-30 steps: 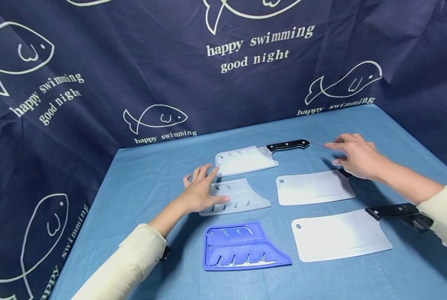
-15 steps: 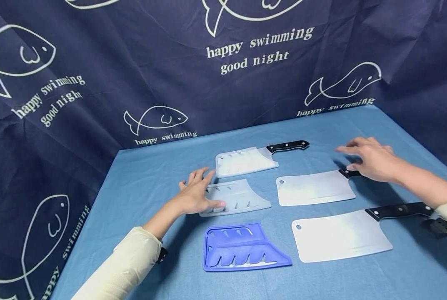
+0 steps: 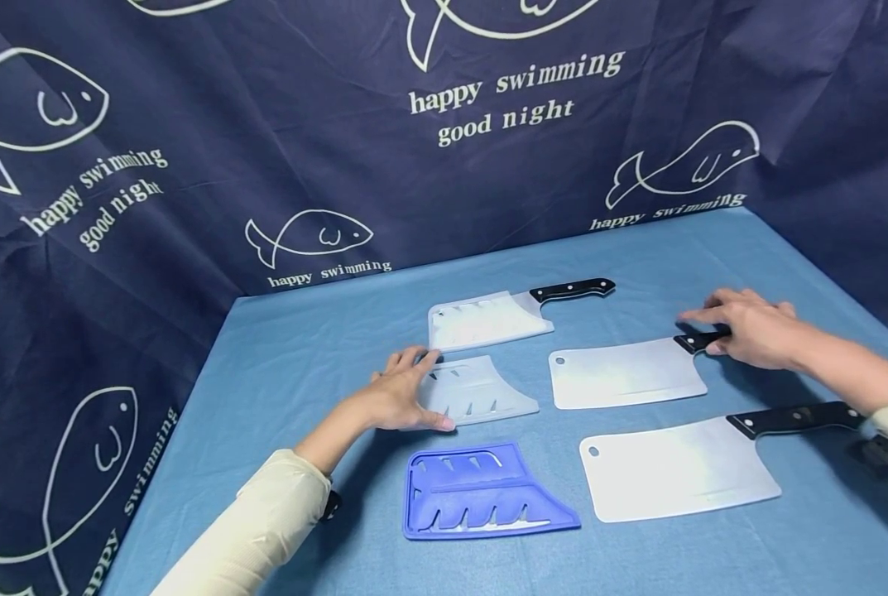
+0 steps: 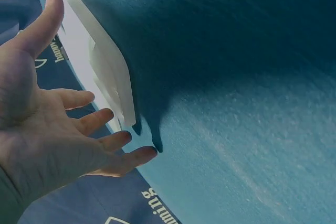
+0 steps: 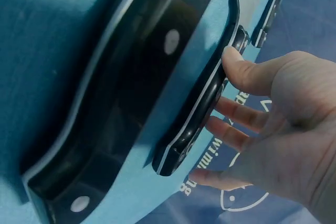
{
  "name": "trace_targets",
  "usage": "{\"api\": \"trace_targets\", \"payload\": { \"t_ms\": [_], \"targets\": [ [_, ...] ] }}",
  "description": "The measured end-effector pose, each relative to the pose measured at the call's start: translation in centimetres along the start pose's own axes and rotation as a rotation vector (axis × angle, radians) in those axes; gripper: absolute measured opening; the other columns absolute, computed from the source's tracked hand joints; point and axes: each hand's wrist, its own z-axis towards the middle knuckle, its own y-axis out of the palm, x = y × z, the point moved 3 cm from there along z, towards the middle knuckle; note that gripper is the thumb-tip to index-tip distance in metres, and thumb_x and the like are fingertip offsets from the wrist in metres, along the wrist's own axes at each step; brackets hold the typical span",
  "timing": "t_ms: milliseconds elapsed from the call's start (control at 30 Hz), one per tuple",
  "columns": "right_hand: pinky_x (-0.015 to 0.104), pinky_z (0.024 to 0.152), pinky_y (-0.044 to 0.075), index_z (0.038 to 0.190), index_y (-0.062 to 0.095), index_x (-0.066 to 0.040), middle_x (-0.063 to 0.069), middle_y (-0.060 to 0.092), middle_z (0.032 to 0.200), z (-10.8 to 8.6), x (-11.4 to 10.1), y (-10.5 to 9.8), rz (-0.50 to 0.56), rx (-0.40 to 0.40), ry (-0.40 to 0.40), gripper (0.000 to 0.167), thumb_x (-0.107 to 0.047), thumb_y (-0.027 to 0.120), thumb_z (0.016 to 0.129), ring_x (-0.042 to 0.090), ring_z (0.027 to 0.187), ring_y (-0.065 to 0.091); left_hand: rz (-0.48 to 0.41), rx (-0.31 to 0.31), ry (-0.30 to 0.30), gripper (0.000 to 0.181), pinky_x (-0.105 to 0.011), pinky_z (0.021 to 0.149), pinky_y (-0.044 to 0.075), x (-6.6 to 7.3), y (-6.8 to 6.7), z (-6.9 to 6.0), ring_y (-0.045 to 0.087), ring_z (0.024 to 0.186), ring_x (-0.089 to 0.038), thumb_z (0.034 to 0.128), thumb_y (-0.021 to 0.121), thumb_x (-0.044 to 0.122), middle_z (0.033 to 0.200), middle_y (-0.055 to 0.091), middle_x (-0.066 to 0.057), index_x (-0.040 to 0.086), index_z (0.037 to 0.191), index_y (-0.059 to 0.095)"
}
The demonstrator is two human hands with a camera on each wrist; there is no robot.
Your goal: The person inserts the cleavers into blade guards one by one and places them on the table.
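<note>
My left hand (image 3: 393,396) is spread over the left end of a translucent white blade sheath (image 3: 481,387), partly hiding it. In the left wrist view, the fingers of the left hand (image 4: 58,124) are extended beside the sheath's edge, not curled round it. On the right, my right hand (image 3: 764,331) is at the black handle (image 3: 698,340) of the middle cleaver (image 3: 626,374). The right wrist view shows the right thumb (image 5: 244,69) at that handle's near side and loosely extended fingers along its far side; a firm grip does not show.
At the back lies a cleaver (image 3: 573,289) with its blade inside a white sheath (image 3: 481,321). Nearer the front are a blue sheath (image 3: 481,492) and a bare cleaver (image 3: 674,472). Everything rests on a blue cloth-covered table (image 3: 302,331), with a dark printed curtain (image 3: 324,149) behind.
My right hand has moved right and lowered to the middle cleaver's handle. My left hand shifted slightly left, then came back lower over the white sheath. The cleavers and sheaths have stayed put.
</note>
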Motion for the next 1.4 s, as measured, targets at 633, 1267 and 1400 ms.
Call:
{"api": "trace_targets", "payload": {
  "t_ms": [633,1267,1400],
  "targets": [
    [0.043,0.052,0.041,0.117,0.070,-0.008,0.015,0.060,0.102,-1.4,-0.4,1.5,0.006,0.220,-0.082,0.041,0.000,0.074,0.077,0.036,0.089,0.056,0.045,-0.009,0.022,0.111,-0.059,0.104,0.029,0.7,0.5,0.0,0.025,0.138,-0.033,0.0656,0.084,0.050,0.153,0.026,-0.011,0.014,0.153,0.026],
    [0.035,0.054,0.028,0.116,0.070,-0.007,0.009,0.058,0.095,-2.0,-0.3,2.1,-0.001,0.287,-0.060,0.045,0.005,0.072,0.074,0.027,0.083,0.052,0.142,-0.033,0.076,0.106,-0.054,0.104,0.031,1.0,0.5,0.1,0.031,0.132,-0.030,0.0732,0.076,0.054,0.145,0.031,-0.011,0.008,0.153,0.024],
    [0.035,0.055,0.028,0.117,0.070,-0.007,0.008,0.058,0.094,-2.2,-0.4,2.3,-0.008,0.301,-0.071,0.050,0.009,0.069,0.070,0.026,0.084,0.051,0.172,-0.041,0.081,0.105,-0.054,0.103,0.032,1.1,0.5,0.1,0.030,0.132,-0.030,0.0739,0.075,0.056,0.144,0.032,-0.011,0.008,0.152,0.025]
  ]
}}
